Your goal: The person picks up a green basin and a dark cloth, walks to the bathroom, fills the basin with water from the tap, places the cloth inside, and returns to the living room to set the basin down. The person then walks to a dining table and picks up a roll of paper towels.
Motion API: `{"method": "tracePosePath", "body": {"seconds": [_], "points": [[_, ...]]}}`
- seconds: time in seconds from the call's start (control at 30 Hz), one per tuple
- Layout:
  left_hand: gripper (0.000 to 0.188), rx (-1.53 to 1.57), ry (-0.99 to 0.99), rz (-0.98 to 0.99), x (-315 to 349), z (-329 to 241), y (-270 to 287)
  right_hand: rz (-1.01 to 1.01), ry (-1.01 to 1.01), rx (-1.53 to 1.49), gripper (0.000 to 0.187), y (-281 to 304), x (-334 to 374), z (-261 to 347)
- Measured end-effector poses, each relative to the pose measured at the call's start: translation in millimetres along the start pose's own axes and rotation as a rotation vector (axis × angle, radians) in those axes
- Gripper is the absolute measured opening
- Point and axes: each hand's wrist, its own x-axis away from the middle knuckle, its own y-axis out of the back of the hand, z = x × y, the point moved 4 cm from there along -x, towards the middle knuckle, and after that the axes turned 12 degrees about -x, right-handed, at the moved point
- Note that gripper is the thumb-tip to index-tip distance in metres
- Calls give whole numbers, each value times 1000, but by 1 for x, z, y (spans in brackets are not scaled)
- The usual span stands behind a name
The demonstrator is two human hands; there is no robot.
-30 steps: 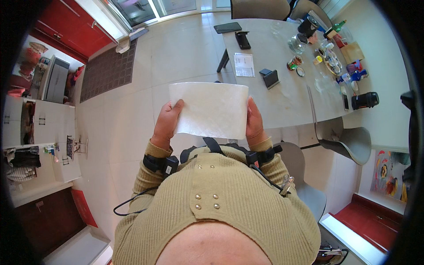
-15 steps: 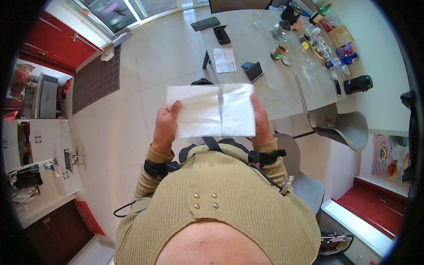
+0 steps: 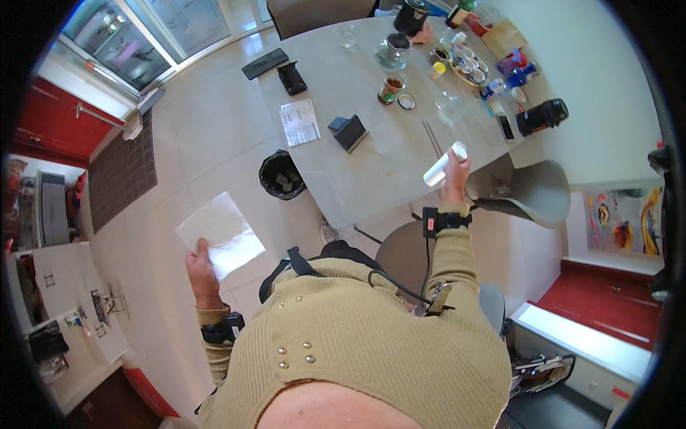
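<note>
My left hand (image 3: pixel 203 277) is closed on a white paper towel sheet (image 3: pixel 223 232), thumb on top, and holds it out over the floor at the left. The sheet hangs flat and slightly tilted. At the right, my right hand (image 3: pixel 455 179) grips a white paper towel roll (image 3: pixel 439 169) above the near right edge of the grey table (image 3: pixel 357 186). The roll lies slantwise in the fingers, with its round end toward the upper right. Sheet and roll are wide apart.
On the table are a phone stand (image 3: pixel 349 133), a printed paper (image 3: pixel 299 122), a black case (image 3: pixel 291 78), a jar (image 3: pixel 391 89), chopsticks (image 3: pixel 431 138) and a black thermos (image 3: pixel 542 117). A lined bin (image 3: pixel 280 176) stands beside the table. Chairs (image 3: pixel 536 191) stand at its right.
The white paper that both hands held together is now parted. My left hand has moved left and down with the sheet; my right has moved right and forward with the roll. The view has shifted right.
</note>
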Motion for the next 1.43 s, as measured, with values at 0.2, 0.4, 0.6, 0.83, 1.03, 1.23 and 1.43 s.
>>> {"method": "tracePosePath", "body": {"seconds": [0.2, 0.4, 0.6, 0.83, 1.03, 1.23, 1.43], "points": [[23, 78, 10, -39, 39, 4, -11, 171, 160, 28, 48, -78, -86, -40], [27, 186, 212, -289, 85, 36, 4, 217, 281, 176, 32, -112, -130, -97], [27, 253, 154, -428, 119, 49, 22, 219, 169, 231, 44, -112, -125, -104], [27, 315, 139, -535, 137, 80, 47, 365, -135, 360, 40, -102, -97, -124], [27, 538, 120, -528, 161, 124, 74, 1137, -575, 211, 28, -165, 54, -123], [27, 594, -7, -673, 188, 129, 96, 2144, -669, 274, 49, -279, 423, -109], [31, 405, 38, -1001, 219, 136, 120, 2945, -455, 809, 68, -251, 637, -55]]}}
